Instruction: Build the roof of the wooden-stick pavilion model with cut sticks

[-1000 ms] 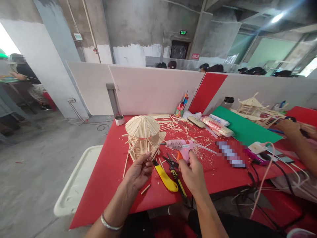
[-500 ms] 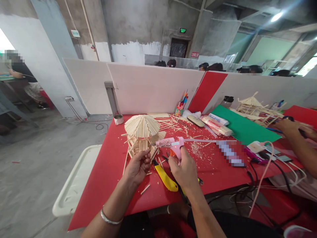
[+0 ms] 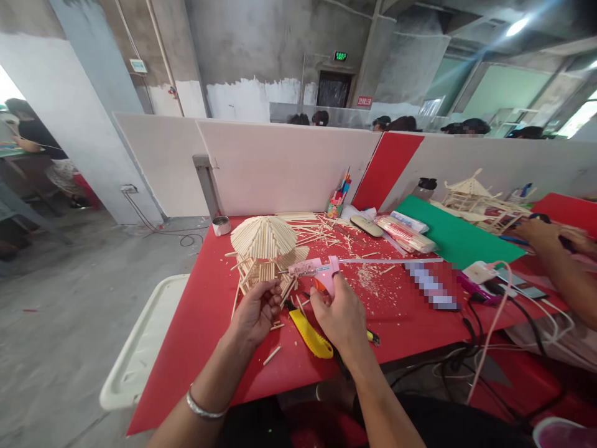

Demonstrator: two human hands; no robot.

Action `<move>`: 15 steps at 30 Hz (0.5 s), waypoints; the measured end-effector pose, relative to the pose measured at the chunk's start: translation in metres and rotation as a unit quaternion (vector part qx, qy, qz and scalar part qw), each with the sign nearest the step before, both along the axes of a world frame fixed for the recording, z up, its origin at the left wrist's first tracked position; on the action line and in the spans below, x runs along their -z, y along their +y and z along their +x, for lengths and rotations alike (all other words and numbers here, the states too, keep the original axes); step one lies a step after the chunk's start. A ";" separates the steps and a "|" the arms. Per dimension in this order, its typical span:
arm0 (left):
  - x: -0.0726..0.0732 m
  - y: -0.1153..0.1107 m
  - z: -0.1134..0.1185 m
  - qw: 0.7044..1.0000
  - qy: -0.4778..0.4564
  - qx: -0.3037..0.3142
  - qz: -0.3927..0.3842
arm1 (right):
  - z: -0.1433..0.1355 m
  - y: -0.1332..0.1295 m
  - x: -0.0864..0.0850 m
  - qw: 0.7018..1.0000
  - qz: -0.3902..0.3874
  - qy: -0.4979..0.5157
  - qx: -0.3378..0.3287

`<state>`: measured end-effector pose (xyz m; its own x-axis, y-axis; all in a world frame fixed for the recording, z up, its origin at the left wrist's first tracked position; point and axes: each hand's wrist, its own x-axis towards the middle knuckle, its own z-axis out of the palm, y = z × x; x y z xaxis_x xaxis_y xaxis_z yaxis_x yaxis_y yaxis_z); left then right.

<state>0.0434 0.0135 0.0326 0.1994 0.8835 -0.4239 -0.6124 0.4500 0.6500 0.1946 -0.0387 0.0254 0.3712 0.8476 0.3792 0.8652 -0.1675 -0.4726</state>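
My right hand [image 3: 341,314] grips a pink hot glue gun [image 3: 321,271], its nozzle pointing left. A long clear glue stick [image 3: 389,261] sticks out of the gun's back end. My left hand [image 3: 258,312] is closed in a pinch just below the nozzle; what its fingertips hold, if anything, is too small to make out. Right behind that hand stands a small pavilion model [image 3: 263,239] of thin wooden sticks with a cone-shaped roof. A yellow utility knife [image 3: 310,335] lies on the red tabletop between my forearms.
Loose wooden sticks [image 3: 312,235] and shavings lie behind the model. A tin can [image 3: 221,225], a cup of pens [image 3: 334,207] and bagged sticks [image 3: 405,235] stand or lie toward the back. At right, a co-worker's hand [image 3: 538,235] is near another stick model [image 3: 471,199]; cables [image 3: 489,336] hang there.
The whole view has shifted slightly to the left. Both hands and the glue gun keep nearly the same places relative to the model.
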 end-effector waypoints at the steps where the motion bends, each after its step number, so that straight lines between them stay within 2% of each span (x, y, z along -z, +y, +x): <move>1: 0.000 0.000 0.000 1.000 0.002 0.000 0.001 | -0.001 0.001 0.000 1.000 0.004 -0.009 0.004; 8: 0.011 -0.010 -0.002 1.000 0.017 0.008 0.016 | -0.007 0.013 0.000 0.993 0.068 -0.076 0.057; 15: 0.026 -0.021 -0.003 0.999 0.017 0.000 0.038 | -0.011 0.022 0.008 0.978 0.138 -0.150 0.041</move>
<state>0.0408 -0.0078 0.0069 0.1862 0.9136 -0.3615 -0.5897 0.3983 0.7026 0.1836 -0.0171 0.0174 0.2697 0.6700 0.6917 0.9611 -0.1431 -0.2361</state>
